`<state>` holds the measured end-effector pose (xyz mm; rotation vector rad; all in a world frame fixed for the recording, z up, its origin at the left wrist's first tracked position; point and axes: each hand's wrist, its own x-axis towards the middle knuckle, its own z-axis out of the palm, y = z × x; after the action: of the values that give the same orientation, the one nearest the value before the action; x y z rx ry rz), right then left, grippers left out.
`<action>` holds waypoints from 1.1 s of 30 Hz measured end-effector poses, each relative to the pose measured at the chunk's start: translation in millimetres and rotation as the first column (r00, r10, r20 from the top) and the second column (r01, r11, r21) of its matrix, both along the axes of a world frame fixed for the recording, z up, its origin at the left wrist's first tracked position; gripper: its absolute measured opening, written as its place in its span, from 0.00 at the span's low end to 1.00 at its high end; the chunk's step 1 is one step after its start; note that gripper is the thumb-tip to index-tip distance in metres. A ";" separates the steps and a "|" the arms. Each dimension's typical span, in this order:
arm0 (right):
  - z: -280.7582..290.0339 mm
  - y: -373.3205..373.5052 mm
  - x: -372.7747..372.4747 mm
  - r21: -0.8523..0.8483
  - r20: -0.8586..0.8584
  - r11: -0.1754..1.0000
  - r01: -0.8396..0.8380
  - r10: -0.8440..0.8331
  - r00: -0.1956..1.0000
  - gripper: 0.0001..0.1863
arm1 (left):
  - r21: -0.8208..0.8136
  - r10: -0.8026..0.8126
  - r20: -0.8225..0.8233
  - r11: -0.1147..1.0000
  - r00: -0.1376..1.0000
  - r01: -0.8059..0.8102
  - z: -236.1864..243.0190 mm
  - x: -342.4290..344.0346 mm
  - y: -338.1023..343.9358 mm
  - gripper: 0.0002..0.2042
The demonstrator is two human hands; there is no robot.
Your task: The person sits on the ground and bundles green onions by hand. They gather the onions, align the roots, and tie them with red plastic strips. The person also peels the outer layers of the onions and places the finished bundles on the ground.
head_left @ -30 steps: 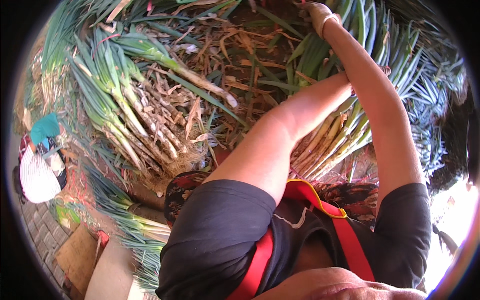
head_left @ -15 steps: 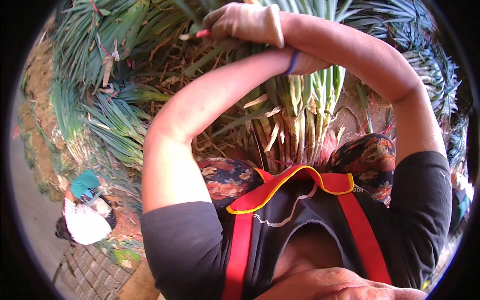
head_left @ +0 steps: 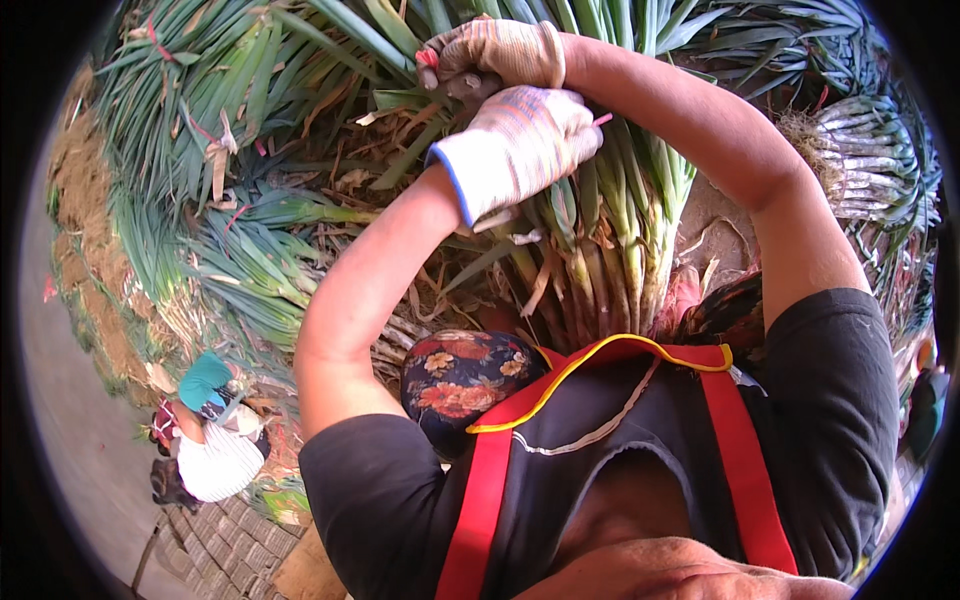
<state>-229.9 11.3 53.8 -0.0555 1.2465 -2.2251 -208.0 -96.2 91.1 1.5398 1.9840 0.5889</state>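
Brown dirt ground (head_left: 715, 225) shows beside the crouching person, and dry leaves (head_left: 430, 262) are scattered under the work. Over on the person's left runs a brown strip (head_left: 85, 270) of ground, with smooth grey floor (head_left: 65, 410) beyond it and brick paving (head_left: 225, 545) lower down, next to one piece of cardboard (head_left: 310, 570). I count one main bundle of long green onions (head_left: 615, 230), standing root end toward the person, right in front of the body and between two knees in flowered cloth (head_left: 475, 385). Another bundle (head_left: 865, 160), pale stems and roots showing, lies off to the right; a big leafy pile (head_left: 200, 95) fills the left, with at least three red ties on it. There are two striped work gloves, one on each hand, and two red straps (head_left: 475, 500) over a black shirt. The hands are close together, overlapping in view: the left hand (head_left: 525, 145) is curled shut at the bundle's leaves with one pink strand (head_left: 602, 119) poking out, while the right hand (head_left: 495, 58) sits just beyond, its fingers bent near a red bit (head_left: 428, 58); whether it grips that, I can't tell. One co-worker in a striped white top (head_left: 220, 465) crouches at the far left.
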 end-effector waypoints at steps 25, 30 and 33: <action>-43.2 10.1 -23.3 -0.261 0.081 0.962 -0.083 0.107 0.991 0.09 | 0.302 0.092 0.068 0.947 0.993 -0.108 -44.3 -22.6 -26.9 0.07; 13.5 -12.6 -0.5 -0.020 0.203 0.985 0.170 -0.163 0.965 0.06 | 0.284 0.218 0.175 0.923 0.960 -0.262 -46.7 -10.0 -44.6 0.07; 27.9 2.7 25.4 -0.045 0.099 0.933 0.357 -0.351 0.931 0.03 | 0.189 0.101 -0.093 0.979 0.991 -0.082 -31.4 -2.0 -28.8 0.09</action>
<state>-204.6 14.0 81.7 0.2631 1.2140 -2.5422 -210.0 -125.1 59.6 1.6233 2.1380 0.7644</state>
